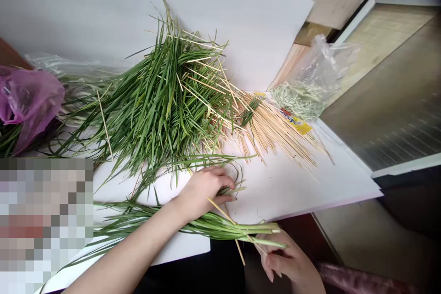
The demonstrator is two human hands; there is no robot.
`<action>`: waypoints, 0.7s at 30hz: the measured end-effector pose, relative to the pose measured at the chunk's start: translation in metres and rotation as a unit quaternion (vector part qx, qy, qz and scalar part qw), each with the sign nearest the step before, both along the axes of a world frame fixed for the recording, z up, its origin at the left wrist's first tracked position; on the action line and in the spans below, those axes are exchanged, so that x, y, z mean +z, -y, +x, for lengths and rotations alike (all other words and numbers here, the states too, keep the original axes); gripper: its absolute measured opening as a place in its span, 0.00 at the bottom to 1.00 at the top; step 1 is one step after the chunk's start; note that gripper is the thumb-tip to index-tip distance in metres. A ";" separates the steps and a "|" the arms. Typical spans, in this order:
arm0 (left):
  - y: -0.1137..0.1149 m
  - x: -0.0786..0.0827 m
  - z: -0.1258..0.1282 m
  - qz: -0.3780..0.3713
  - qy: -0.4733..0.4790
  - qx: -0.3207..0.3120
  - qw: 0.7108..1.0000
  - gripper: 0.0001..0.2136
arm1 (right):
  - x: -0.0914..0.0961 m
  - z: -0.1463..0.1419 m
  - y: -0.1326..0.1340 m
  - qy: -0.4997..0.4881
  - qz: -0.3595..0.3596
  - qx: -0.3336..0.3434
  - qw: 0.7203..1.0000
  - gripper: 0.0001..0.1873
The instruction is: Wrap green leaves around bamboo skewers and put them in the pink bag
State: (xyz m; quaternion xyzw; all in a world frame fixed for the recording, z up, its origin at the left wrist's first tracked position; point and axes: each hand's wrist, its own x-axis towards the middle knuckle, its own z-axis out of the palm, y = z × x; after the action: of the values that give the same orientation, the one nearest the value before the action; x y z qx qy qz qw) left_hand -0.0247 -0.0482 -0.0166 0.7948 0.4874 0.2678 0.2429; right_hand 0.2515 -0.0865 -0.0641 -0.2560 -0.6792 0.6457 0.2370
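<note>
Green grass blades in lg heap on white board, mid-view. Thin bamboo skewers fan out from heap toward view R, some mixed among blades.

L hand: fingers curled, grip clenched on a few thin blades at near edge of heap; exact hold prob. so, fingers partly hide it. R hand: grip closed round cut ends of stalk bundle, which lies below L wrist, tips running toward view L over board edge. Single skewer crosses bundle, touching it, between the hands.

Clear plastic bag holding pale green material sits past skewers, near yellow packet. Purple plastic bag at view L, over more blades. Lower L corner pixelated, contents unreadable.
</note>
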 end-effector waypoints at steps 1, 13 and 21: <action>0.000 -0.001 0.000 0.005 -0.025 -0.010 1.000 0.05 | -0.001 -0.001 0.001 -0.002 0.002 -0.008 1.000 0.34; -0.003 0.025 -0.009 -0.171 0.395 0.090 0.898 0.10 | -0.001 -0.008 -0.006 -0.008 -0.022 -0.067 0.997 0.35; -0.006 0.029 -0.013 -0.123 0.582 0.175 0.784 0.08 | 0.000 -0.008 -0.006 0.036 -0.056 -0.095 0.993 0.33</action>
State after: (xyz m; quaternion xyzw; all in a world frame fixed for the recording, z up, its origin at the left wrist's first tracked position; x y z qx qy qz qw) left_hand -0.0378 -0.0421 0.0127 0.3523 0.4128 0.6552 0.5255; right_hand 0.2433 -0.0803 -0.0639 -0.3556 -0.6229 0.6474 0.2578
